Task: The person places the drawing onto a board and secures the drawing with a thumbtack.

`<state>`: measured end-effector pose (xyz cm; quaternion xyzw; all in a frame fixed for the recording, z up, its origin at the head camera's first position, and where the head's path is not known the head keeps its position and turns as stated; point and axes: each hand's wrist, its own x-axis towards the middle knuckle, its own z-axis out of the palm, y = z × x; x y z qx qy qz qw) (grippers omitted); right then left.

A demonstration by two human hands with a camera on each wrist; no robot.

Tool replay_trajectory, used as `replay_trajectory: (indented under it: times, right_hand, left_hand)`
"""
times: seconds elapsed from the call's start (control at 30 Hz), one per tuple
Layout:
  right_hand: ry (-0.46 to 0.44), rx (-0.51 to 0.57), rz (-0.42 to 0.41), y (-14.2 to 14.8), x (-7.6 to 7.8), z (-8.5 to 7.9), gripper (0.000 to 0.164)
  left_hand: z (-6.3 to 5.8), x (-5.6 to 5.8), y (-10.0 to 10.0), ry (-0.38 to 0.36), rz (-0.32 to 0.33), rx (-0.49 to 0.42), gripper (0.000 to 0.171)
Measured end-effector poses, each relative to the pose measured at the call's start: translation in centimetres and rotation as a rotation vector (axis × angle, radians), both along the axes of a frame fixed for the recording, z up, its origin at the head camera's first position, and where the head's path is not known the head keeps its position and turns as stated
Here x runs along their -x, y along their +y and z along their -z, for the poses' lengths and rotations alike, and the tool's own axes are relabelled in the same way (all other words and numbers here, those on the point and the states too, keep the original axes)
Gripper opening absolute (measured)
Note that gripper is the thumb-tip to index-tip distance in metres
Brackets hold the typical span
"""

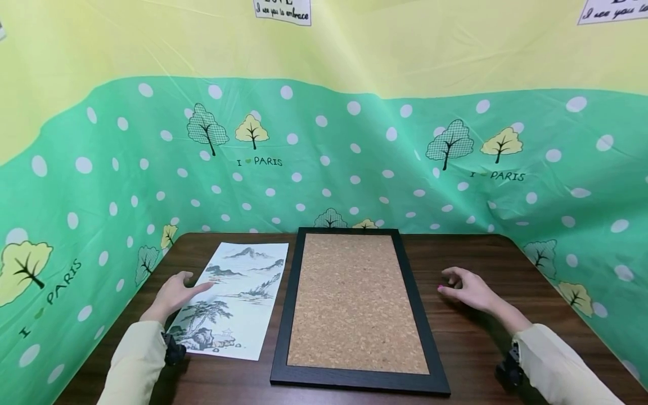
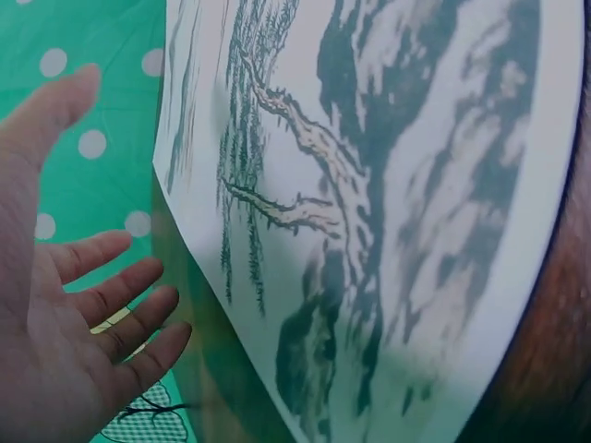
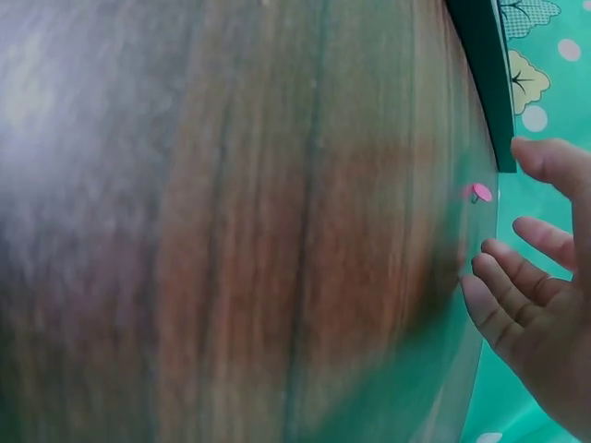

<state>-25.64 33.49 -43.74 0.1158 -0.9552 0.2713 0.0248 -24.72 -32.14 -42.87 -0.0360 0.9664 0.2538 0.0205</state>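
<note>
An ink landscape print on white paper (image 1: 248,292) lies at the left of the table. My left hand (image 1: 174,293) hovers by its left edge with fingers spread, the thumb over the paper in the head view. In the left wrist view that hand (image 2: 102,323) holds nothing, palm facing the sheet. A black-framed cork board (image 1: 354,304) lies flat in the middle. To its right my right hand (image 1: 471,291) has its fingers loosely bent and grips nothing. A small pink thumbtack (image 3: 481,192) is on the table just beyond the right fingertips.
The dark wood table (image 1: 233,382) has its far edge against a green and yellow cloth backdrop (image 1: 354,152) printed with dots and trees. The same cloth hangs along both sides. The board's frame (image 1: 359,378) stands slightly raised above the tabletop.
</note>
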Motion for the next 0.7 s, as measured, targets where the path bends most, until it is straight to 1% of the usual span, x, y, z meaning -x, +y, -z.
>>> replay_trajectory:
  times: [0.13, 0.4, 0.6, 0.7]
  right_hand:
    - [-0.008, 0.032, -0.006, -0.3, 0.2, 0.4, 0.043]
    - [-0.019, 0.026, 0.024, -0.2, 0.8, 1.3, 0.027]
    - [-0.018, 0.033, 0.029, -0.1, 1.0, 1.5, 0.010]
    - [-0.014, 0.031, 0.021, -0.1, 0.9, 1.6, 0.005]
  left_hand:
    - [0.4, 0.0, -0.3, -0.032, -0.038, 0.002, 0.088]
    - [0.6, 0.0, -0.1, -0.065, -0.081, 0.033, 0.068]
    - [1.1, 0.1, -0.2, -0.067, -0.106, -0.008, 0.050]
    - [1.4, 0.1, -0.3, -0.064, -0.099, -0.035, 0.036]
